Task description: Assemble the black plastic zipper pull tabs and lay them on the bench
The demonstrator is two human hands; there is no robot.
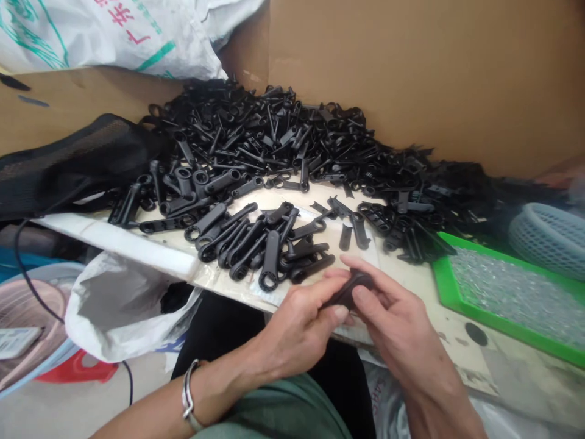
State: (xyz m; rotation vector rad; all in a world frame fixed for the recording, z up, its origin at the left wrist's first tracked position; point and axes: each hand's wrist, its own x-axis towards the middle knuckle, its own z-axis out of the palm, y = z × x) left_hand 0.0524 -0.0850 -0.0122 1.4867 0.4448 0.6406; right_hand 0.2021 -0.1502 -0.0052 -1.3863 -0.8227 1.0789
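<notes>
A black plastic part (346, 294) is gripped between both hands just above the table's front edge. My left hand (304, 323) pinches one end between thumb and fingers. On the other end, my right hand (393, 311) presses with its thumb, its fingers partly hidden behind. Just beyond the hands lies a cluster of black lever-shaped parts with ringed ends (270, 259), several of them stacked side by side. A few loose flat black pieces (346, 236) rest to the right of that cluster.
A large heap of black parts (274, 134) fills the back of the table (388, 268) against cardboard. On the right, a green tray (441, 283) holds small clear pieces near a blue-grey basket (548, 238). A white sack (105, 317) hangs open at the left front; black mesh (82, 158) lies behind.
</notes>
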